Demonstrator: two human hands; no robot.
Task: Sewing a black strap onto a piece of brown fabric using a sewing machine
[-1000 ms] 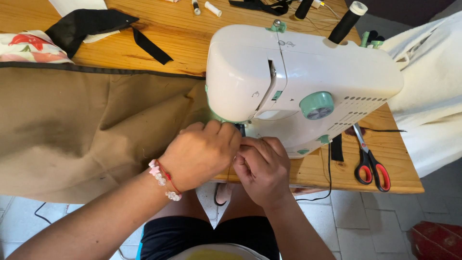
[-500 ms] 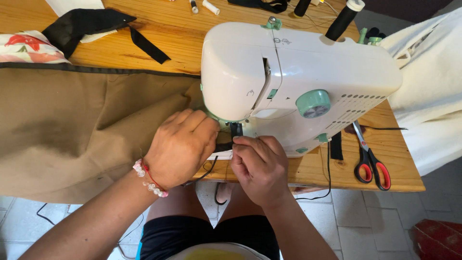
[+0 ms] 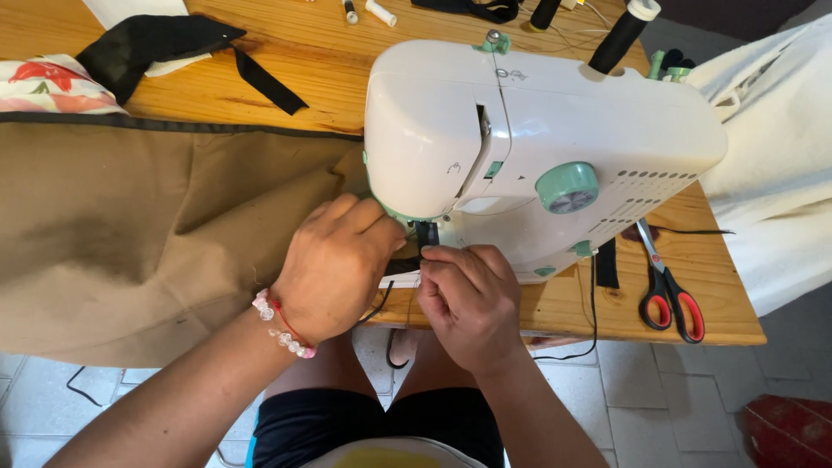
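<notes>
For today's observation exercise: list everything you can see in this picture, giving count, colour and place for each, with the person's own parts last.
sewing machine: one, white with green knobs, on the table, centre
brown cloth: one, tan, spread left of the machine, hanging over the table edge
black strap: one, black, under the machine's needle area, at the fingertips
scissors: one pair, red and black handles, right of the machine
black fabric: one piece, black, top left
flowered cloth: one, white and red, far left
cream cloth: one, right side
thread spool: one, black, on the machine's top
table: one, wooden
bracelet: beaded, white and red, left wrist
left hand: on the brown cloth
right hand: pinching the black strap
</notes>
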